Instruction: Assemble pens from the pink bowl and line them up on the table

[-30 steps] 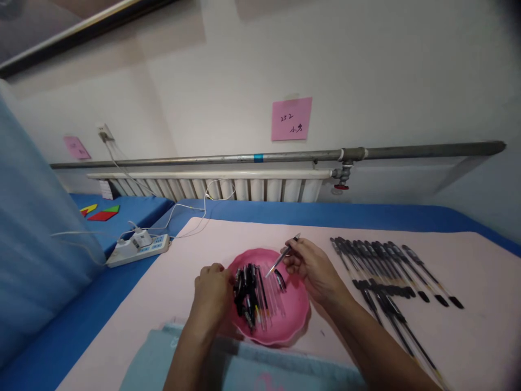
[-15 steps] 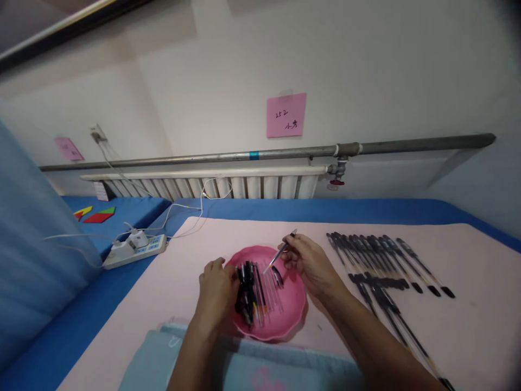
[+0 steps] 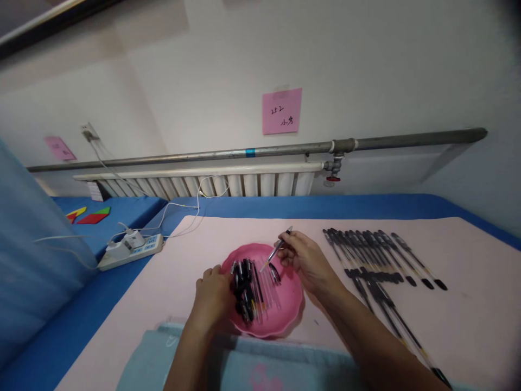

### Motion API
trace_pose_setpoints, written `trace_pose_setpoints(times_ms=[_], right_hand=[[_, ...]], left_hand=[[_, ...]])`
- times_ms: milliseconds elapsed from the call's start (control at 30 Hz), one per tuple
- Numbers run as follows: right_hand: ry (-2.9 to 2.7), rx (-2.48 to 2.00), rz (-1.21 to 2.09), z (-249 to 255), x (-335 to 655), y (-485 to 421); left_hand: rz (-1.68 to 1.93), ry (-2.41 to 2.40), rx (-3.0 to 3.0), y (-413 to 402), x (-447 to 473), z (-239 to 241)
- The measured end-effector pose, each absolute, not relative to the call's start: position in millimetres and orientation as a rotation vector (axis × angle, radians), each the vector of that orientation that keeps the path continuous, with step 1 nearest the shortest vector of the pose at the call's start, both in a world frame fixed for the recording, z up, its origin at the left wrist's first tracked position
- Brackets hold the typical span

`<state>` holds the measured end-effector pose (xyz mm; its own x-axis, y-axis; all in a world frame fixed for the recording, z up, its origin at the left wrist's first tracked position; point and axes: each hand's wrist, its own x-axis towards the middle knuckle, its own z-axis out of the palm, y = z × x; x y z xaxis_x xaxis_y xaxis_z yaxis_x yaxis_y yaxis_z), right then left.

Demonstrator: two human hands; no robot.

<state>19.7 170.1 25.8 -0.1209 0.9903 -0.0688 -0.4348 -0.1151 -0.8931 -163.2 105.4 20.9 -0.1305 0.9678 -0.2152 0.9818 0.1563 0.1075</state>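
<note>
Since the earlier frame the whole view has slipped slightly leftward, and the left hand [image 3: 212, 297] has eased a little nearer along the plate's left rim; the right hand [image 3: 307, 263] keeps much the same place over the plate.

At far left, the white power strip [image 3: 148, 248] sits on the blue worktop [image 3: 77, 290], just outside the left edge of the pink sheet [image 3: 179, 266]. A broad stretch of sheet separates the strip from the left hand. Its fingers curl at the rim beside the black pen parts [image 3: 244, 277]; whether they grip one, I cannot tell. These parts crowd the left half of the pink plate [image 3: 287, 309], with clear tubes [image 3: 267, 290] and a lone cap [image 3: 275, 273] to their right. The plate's near rim comes close to the pale blue cloth [image 3: 244, 355].

The right fingers pinch a pen [image 3: 277, 251] tilted above the plate, its lower end pointing left and near. A strip of sheet gives room before the rows of pens [image 3: 368, 251]; the right forearm passes close to the nearer ones.
</note>
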Motion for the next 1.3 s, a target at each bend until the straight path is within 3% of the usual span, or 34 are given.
trace_pose_setpoints(times_ms=[467, 633, 967, 1300], right_hand=[[-0.916, -0.895, 1.528, 25, 21, 170], [-0.911, -0.902, 1.527, 27, 20, 169], [-0.915, -0.892, 1.522, 28, 21, 169], [-0.907, -0.905, 1.518, 31, 21, 167]], left_hand=[[-0.085, 2.312, 1.875, 102, -157, 36], [-0.267, 2.175, 1.983, 96, -141, 45], [-0.263, 2.096, 1.991, 92, -121, 42], [0.090, 2.145, 1.901, 94, -123, 33]])
